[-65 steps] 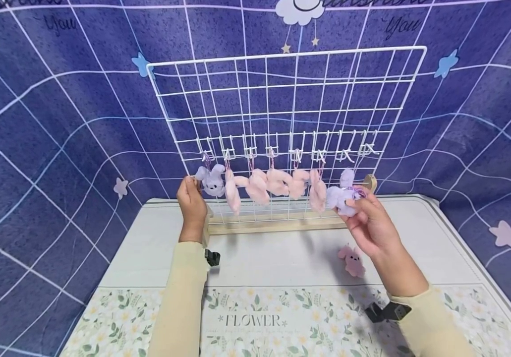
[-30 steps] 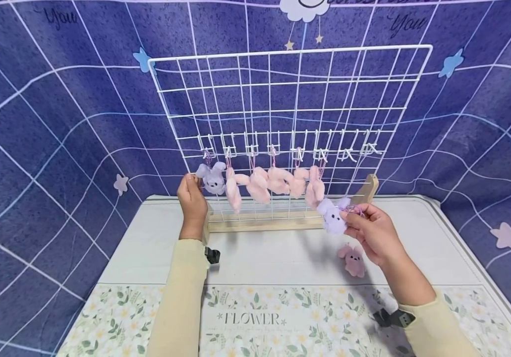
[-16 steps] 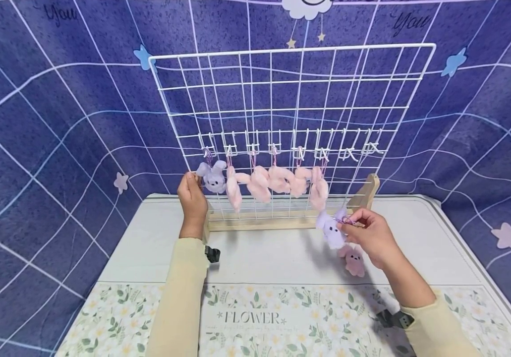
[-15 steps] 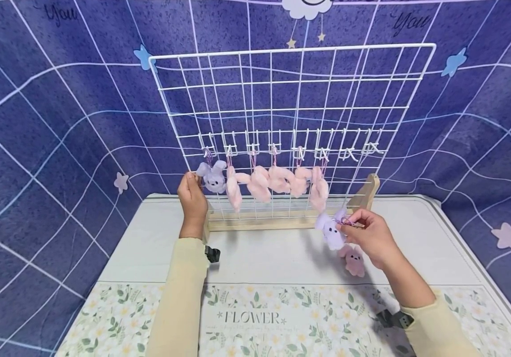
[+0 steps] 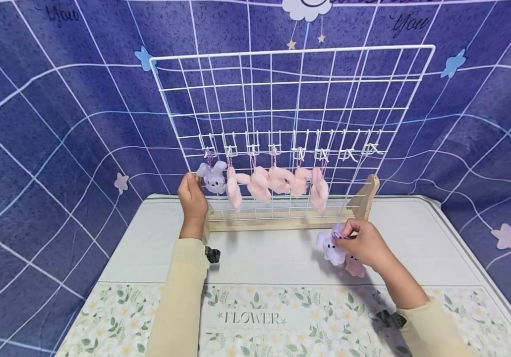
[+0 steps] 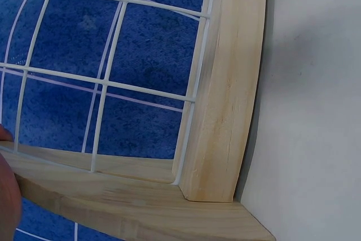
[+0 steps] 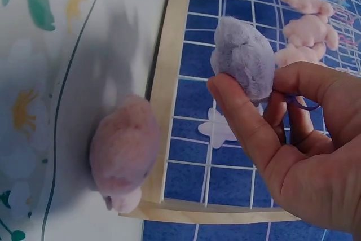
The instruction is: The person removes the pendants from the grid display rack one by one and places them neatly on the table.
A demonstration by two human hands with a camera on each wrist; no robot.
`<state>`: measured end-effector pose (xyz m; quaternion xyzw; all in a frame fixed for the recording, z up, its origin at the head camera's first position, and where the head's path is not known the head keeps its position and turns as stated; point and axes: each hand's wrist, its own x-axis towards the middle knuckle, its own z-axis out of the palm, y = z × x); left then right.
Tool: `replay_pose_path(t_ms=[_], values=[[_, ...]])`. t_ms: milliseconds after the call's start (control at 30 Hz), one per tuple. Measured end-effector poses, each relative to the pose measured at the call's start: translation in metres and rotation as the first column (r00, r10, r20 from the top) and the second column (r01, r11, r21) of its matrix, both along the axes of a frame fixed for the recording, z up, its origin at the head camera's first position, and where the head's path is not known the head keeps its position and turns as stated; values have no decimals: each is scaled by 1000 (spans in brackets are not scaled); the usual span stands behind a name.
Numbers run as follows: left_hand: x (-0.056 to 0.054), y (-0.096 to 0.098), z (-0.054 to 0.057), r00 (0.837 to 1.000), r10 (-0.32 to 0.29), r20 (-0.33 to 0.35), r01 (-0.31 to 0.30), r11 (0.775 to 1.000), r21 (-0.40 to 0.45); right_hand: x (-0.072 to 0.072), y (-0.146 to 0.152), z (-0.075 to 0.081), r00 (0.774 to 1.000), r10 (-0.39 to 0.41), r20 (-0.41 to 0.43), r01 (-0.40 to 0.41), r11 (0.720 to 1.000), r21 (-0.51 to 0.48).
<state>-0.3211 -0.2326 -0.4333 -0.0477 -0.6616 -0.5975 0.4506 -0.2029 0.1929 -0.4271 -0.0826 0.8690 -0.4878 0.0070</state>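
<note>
My right hand (image 5: 364,243) pinches a lilac plush bunny keychain (image 5: 333,252) between thumb and fingers, low in front of the rack's right end. In the right wrist view the lilac bunny (image 7: 243,57) hangs at the thumb tip, with part of its purple cord (image 7: 304,104) by the fingers. A pink plush bunny (image 5: 354,267) lies on the table, partly hidden behind the right hand. My left hand (image 5: 193,203) grips the left side of the white wire grid rack (image 5: 270,109). On its hooks hang another lilac bunny (image 5: 214,178) and several pink ones (image 5: 259,184).
Two white hooks at the right, one of them a hook (image 5: 348,154), carry nothing. The rack stands in a wooden base (image 5: 277,223) on a white table (image 5: 255,258) with a floral front strip (image 5: 255,317). A blue patterned cloth (image 5: 81,148) hangs behind.
My right hand has brought the lilac bunny down and slightly left from near the rack toward the table, now partly covering the pink bunny there. The left hand stays on the rack.
</note>
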Motion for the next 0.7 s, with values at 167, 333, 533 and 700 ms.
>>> replay_pose_path(t_ms=[167,333,533,700], values=[[-1,0,0,1000,0,3,0,1000,-2,-4,0,-9,1000,6,5,-7,997,76],[-1,0,-1,1000,0,0,0,1000,-3,-7,0,-19,1000,16,17,-18,993,117],[-1,0,-1,1000,-8,-11,8,1000,2,-11,-2,-29,998,31,54,-38,991,127],[0,1,0,1000,-18,-9,18,1000,13,-12,-3,-35,999,23,32,-28,989,146]])
